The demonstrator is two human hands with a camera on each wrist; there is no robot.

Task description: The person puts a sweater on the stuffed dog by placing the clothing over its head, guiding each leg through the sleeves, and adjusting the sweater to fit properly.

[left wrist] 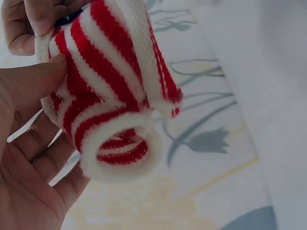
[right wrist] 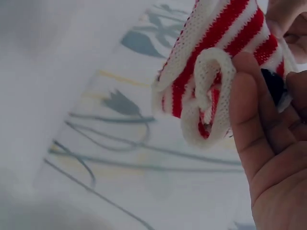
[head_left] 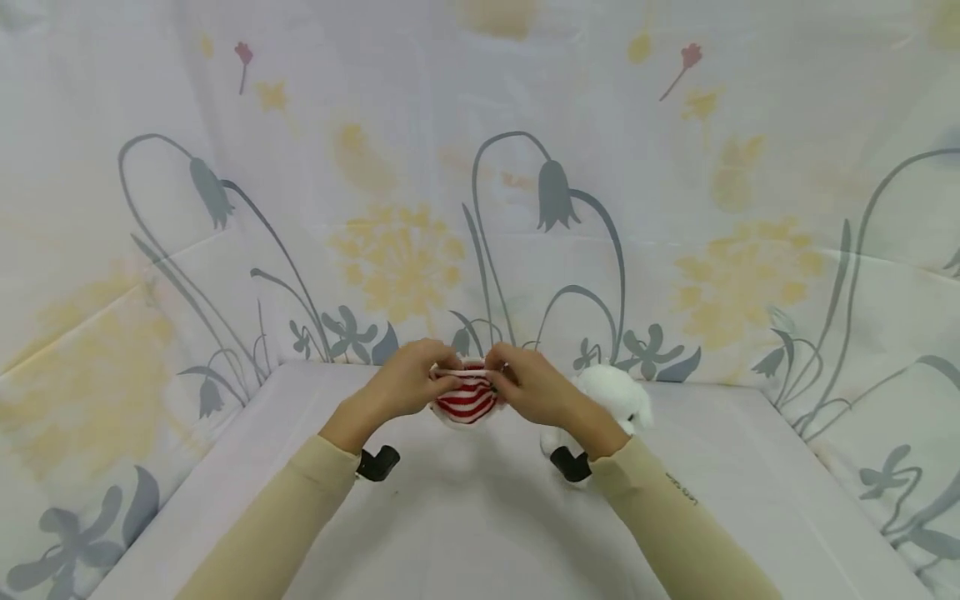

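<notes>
A small knitted doll sweater (head_left: 467, 403) with red and white stripes hangs between my two hands, above the table. My left hand (head_left: 408, 382) pinches its white edge on the left side, thumb against the knit. On the other side my right hand (head_left: 534, 385) grips the same edge. In the left wrist view one sleeve with a thick white cuff (left wrist: 148, 165) points toward the camera, its opening round. The right wrist view shows another white cuff (right wrist: 193, 127), folded narrower, beside the fingers. A dark patch (right wrist: 274, 87) on the knit is partly covered.
Behind my right forearm a white plush toy (head_left: 611, 392) sits on the pale table (head_left: 465, 533), partly hidden by the arm. Black wrist-camera mounts (head_left: 572, 464) stick out under both wrists. A flower-printed curtain (head_left: 405, 167) stands behind and along the sides.
</notes>
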